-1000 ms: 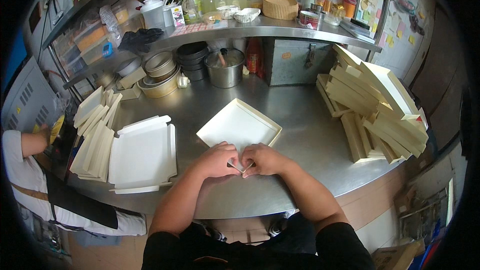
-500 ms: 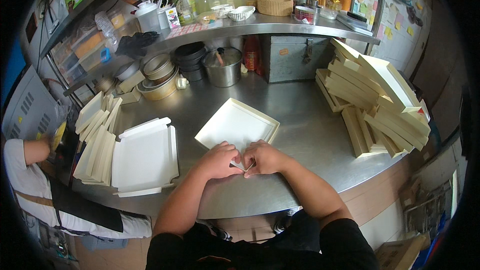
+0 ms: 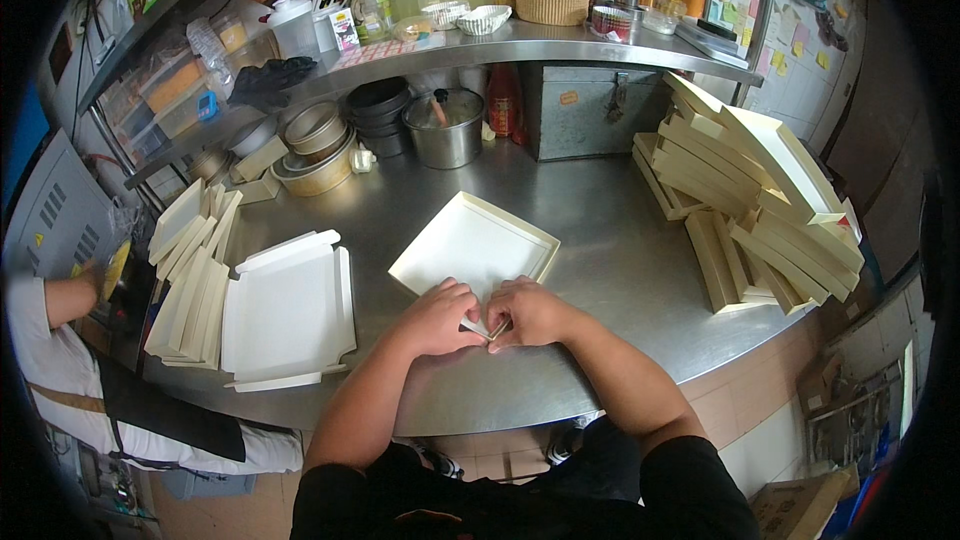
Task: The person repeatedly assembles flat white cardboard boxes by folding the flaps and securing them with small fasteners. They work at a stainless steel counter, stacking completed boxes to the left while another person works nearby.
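Note:
A shallow cream cardboard tray (image 3: 470, 240) with a white inside lies cornerwise on the steel table in front of me, its side walls raised. At its near corner my left hand (image 3: 441, 318) pinches the left wall with bent fingers. My right hand (image 3: 526, 314) grips the right wall beside the same corner, fingertips close to the left ones. The folded edges between my fingers are partly hidden. To the left lies a flat cardboard blank (image 3: 288, 310), white side up, with its flaps partly bent.
Unfolded or nested cardboard trays (image 3: 190, 310) lean at the left edge. A tall, leaning pile of trays (image 3: 740, 180) stands on the right. Pots (image 3: 446, 130) and a grey metal box (image 3: 582, 112) line the back beneath a loaded shelf (image 3: 500, 45). A co-worker's arm (image 3: 68, 300) shows at far left.
My hands stay at the tray's near corner with almost no movement. The whole view has shifted slightly, and the co-worker's arm at the left has moved a little.

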`<state>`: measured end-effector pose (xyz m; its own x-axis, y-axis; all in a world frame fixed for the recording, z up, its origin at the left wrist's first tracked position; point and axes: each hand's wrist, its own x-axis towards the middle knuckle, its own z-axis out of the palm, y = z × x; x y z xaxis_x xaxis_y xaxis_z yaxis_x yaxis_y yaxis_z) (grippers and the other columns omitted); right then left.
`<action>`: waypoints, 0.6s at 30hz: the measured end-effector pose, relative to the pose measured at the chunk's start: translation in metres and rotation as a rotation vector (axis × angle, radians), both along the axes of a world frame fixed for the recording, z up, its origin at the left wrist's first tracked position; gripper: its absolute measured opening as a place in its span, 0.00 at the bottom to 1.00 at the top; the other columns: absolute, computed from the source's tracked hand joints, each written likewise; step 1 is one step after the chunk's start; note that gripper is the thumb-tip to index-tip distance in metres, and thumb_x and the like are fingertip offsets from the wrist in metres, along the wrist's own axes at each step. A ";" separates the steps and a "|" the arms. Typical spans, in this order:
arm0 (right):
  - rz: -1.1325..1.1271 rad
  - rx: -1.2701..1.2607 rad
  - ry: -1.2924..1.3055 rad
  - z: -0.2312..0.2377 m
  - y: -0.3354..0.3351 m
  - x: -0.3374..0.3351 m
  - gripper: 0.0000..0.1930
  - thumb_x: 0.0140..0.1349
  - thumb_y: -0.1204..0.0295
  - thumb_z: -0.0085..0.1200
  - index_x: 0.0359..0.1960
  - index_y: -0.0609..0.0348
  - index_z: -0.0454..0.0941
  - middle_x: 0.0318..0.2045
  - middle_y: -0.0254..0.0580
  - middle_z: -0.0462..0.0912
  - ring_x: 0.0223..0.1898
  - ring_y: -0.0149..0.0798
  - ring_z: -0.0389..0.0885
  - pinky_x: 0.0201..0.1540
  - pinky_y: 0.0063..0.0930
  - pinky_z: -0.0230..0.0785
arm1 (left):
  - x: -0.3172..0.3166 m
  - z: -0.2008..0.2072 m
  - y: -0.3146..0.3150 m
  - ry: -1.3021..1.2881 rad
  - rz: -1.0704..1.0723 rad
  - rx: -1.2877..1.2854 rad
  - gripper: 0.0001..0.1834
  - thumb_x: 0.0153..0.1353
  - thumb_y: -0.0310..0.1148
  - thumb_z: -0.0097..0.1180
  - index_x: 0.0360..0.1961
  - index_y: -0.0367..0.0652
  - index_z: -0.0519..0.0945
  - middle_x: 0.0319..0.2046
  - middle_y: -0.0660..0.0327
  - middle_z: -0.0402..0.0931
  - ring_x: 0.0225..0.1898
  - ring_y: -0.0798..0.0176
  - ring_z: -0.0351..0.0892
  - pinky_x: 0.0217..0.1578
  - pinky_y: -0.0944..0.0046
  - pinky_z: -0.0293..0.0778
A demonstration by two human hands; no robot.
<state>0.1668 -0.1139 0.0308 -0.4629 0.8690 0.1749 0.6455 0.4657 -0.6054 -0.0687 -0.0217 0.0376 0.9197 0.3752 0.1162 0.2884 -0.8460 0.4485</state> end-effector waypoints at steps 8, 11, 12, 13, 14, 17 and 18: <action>0.014 0.046 0.087 -0.003 0.001 0.002 0.17 0.50 0.57 0.82 0.36 0.47 0.89 0.35 0.36 0.88 0.44 0.48 0.86 0.53 0.45 0.72 | -0.003 -0.003 0.002 -0.076 -0.046 -0.050 0.11 0.52 0.38 0.79 0.33 0.50 0.89 0.36 0.64 0.83 0.49 0.53 0.78 0.53 0.53 0.75; -0.003 -0.015 0.185 0.004 -0.003 0.001 0.16 0.52 0.58 0.81 0.39 0.47 0.91 0.35 0.35 0.89 0.43 0.47 0.88 0.51 0.45 0.75 | -0.006 -0.007 0.007 -0.137 -0.055 -0.083 0.08 0.52 0.35 0.79 0.29 0.50 0.89 0.36 0.65 0.83 0.47 0.55 0.78 0.52 0.54 0.75; -0.013 -0.057 0.215 0.007 -0.004 0.001 0.15 0.52 0.58 0.80 0.39 0.47 0.92 0.35 0.35 0.89 0.43 0.47 0.88 0.50 0.45 0.77 | -0.007 -0.008 0.007 -0.145 -0.052 -0.087 0.07 0.52 0.34 0.79 0.27 0.49 0.89 0.35 0.65 0.82 0.47 0.55 0.78 0.53 0.54 0.74; 0.009 -0.039 0.170 0.004 -0.003 0.001 0.15 0.53 0.59 0.80 0.40 0.48 0.93 0.36 0.35 0.90 0.43 0.47 0.88 0.50 0.44 0.77 | -0.007 -0.009 0.006 -0.156 -0.062 -0.079 0.07 0.51 0.34 0.78 0.27 0.49 0.89 0.35 0.66 0.82 0.46 0.55 0.78 0.53 0.54 0.74; 0.028 -0.018 0.125 0.000 -0.001 0.003 0.15 0.54 0.59 0.79 0.40 0.48 0.93 0.36 0.36 0.90 0.42 0.47 0.89 0.49 0.44 0.78 | -0.006 -0.009 0.005 -0.167 -0.074 -0.069 0.07 0.51 0.33 0.78 0.27 0.49 0.89 0.35 0.66 0.82 0.46 0.56 0.78 0.53 0.54 0.74; 0.061 -0.015 0.086 -0.007 0.001 0.008 0.13 0.55 0.60 0.78 0.40 0.47 0.94 0.37 0.36 0.91 0.43 0.47 0.89 0.49 0.43 0.79 | -0.005 -0.009 0.003 -0.197 -0.078 -0.069 0.07 0.50 0.33 0.78 0.28 0.50 0.90 0.35 0.66 0.83 0.46 0.56 0.79 0.55 0.55 0.74; 0.071 -0.022 0.090 -0.006 0.001 0.007 0.13 0.55 0.60 0.78 0.40 0.47 0.94 0.38 0.35 0.91 0.44 0.47 0.89 0.50 0.43 0.79 | -0.006 -0.008 0.002 -0.205 -0.073 -0.071 0.07 0.50 0.34 0.78 0.28 0.50 0.90 0.35 0.66 0.83 0.46 0.56 0.80 0.55 0.55 0.73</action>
<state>0.1742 -0.1126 0.0249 -0.5066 0.8386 0.2002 0.5538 0.4945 -0.6699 -0.0744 -0.0194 0.0293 0.9044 0.3226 0.2792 0.1244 -0.8253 0.5508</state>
